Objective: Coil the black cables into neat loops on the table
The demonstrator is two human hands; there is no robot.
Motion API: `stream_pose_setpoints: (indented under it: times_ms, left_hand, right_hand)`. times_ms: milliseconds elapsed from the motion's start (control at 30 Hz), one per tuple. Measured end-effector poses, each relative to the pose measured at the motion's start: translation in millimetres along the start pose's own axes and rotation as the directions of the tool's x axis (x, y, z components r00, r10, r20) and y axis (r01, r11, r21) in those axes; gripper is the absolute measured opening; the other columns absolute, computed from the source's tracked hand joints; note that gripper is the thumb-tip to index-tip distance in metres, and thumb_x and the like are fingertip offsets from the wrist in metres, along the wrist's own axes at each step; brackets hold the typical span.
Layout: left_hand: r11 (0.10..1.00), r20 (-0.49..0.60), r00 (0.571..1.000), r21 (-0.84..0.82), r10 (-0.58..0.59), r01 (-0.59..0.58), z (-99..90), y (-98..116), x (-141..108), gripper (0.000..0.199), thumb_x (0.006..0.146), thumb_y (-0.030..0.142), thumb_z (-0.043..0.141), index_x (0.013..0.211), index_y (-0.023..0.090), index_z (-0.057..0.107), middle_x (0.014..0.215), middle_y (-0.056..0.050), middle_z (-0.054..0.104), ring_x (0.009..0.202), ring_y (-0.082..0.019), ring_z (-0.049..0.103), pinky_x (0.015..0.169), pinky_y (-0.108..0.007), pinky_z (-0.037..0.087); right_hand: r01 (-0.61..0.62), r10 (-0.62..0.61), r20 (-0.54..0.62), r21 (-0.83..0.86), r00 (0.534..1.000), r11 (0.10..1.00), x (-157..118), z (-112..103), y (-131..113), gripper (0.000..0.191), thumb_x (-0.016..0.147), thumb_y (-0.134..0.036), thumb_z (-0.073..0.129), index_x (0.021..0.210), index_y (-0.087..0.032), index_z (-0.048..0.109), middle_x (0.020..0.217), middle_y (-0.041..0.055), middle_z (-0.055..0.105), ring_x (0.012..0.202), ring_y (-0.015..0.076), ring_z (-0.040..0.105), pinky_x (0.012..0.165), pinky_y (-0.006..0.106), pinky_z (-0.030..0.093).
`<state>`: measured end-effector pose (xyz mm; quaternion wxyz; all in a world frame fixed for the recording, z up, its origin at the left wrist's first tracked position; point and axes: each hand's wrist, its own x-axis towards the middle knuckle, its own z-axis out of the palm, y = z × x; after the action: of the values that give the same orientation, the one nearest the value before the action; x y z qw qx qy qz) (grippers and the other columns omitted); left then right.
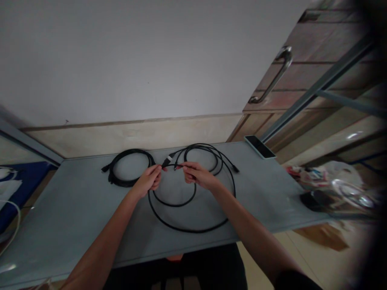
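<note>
Both hands are over the middle of a grey table (81,209), pinching the same black cable (187,230) a short way apart. My left hand (148,180) is closed on it, beside a dark connector with a pale label (168,160). My right hand (198,174) grips the cable with thumb and fingertips. From the hands, the cable falls in wide loose loops on the tabletop, with more turns behind the right hand. One dark plug (235,169) lies at the right of these loops. To the left rests a separate, tidily coiled black cable (122,183), its plug pointing left.
A phone (260,146) lies at the table's back right corner. A pale wall (136,72) rises behind the table. On the right are a door with a metal handle (273,80), a metal frame bar (314,90) and blurred clutter. A blue surface (28,181) is at far left.
</note>
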<state>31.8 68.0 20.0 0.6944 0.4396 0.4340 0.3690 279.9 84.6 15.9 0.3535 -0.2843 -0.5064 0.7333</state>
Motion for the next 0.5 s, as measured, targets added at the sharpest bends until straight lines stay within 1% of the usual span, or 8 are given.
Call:
stream_pose_setpoints:
  times_ms: [67, 167, 333, 400, 500]
  left_hand:
    - [0.998, 0.048, 0.998, 0.056, -0.046, 0.043, 7.1, -1.5, -2.6, 0.04, 0.087, 0.056, 0.061, 0.1, 0.018, 0.059, 0.059, 0.01, 0.03, 0.039, -0.003, 0.019, 0.036, -0.015, 0.014]
    - [0.997, 0.062, 0.997, 0.055, -0.053, 0.05, 11.1, -2.5, -3.3, 0.042, 0.088, 0.056, 0.06, 0.104, 0.017, 0.059, 0.06, 0.01, 0.03, 0.04, -0.003, 0.02, 0.037, -0.016, 0.014]
    - [0.999, -0.042, 0.999, -0.032, 0.0, -0.001, 2.8, -1.4, 2.4, 0.045, 0.085, 0.056, 0.064, 0.098, 0.014, 0.061, 0.059, 0.01, 0.028, 0.04, -0.002, 0.021, 0.038, -0.016, 0.013]
    - [0.998, -0.091, 0.995, -0.041, 0.039, -0.043, -0.9, -0.3, 3.9, 0.045, 0.083, 0.056, 0.066, 0.099, 0.014, 0.062, 0.06, 0.009, 0.034, 0.04, -0.002, 0.024, 0.038, -0.016, 0.014]
    - [0.994, -0.133, 0.986, -0.003, 0.104, -0.106, -5.1, 1.3, 3.9, 0.045, 0.082, 0.054, 0.068, 0.106, 0.016, 0.062, 0.066, 0.005, 0.047, 0.041, -0.002, 0.031, 0.038, -0.016, 0.018]
  right_hand:
    - [-0.02, 0.02, 0.009, -0.049, 1.0, 0.999, 1.7, 2.7, 4.1, 0.028, 0.091, -0.041, 0.062, 0.102, -0.014, 0.063, 0.05, -0.0105, 0.036, 0.042, 0.0057, 0.027, 0.046, 0.023, 0.026]
    - [-0.009, 0.007, -0.056, -0.05, 0.998, 0.999, 4.8, 2.2, 6.3, 0.028, 0.09, -0.042, 0.063, 0.095, -0.014, 0.062, 0.05, -0.0114, 0.032, 0.04, 0.0054, 0.023, 0.044, 0.023, 0.023]
    - [0.091, -0.088, -0.21, 0.002, 0.974, 0.996, 6.1, -8.1, -1.9, 0.025, 0.088, -0.041, 0.064, 0.087, -0.017, 0.059, 0.054, -0.0094, 0.033, 0.042, 0.0061, 0.026, 0.045, 0.024, 0.026]
    - [0.103, -0.099, -0.235, 0.006, 0.967, 0.995, 5.5, -10.6, -4.6, 0.025, 0.087, -0.042, 0.065, 0.086, -0.018, 0.059, 0.055, -0.0084, 0.035, 0.043, 0.007, 0.029, 0.046, 0.025, 0.027]
    - [0.091, -0.084, -0.231, 0.019, 0.969, 0.996, 5.3, -11.8, -5.4, 0.026, 0.086, -0.043, 0.066, 0.088, -0.017, 0.06, 0.057, -0.0073, 0.037, 0.045, 0.008, 0.032, 0.046, 0.025, 0.029]
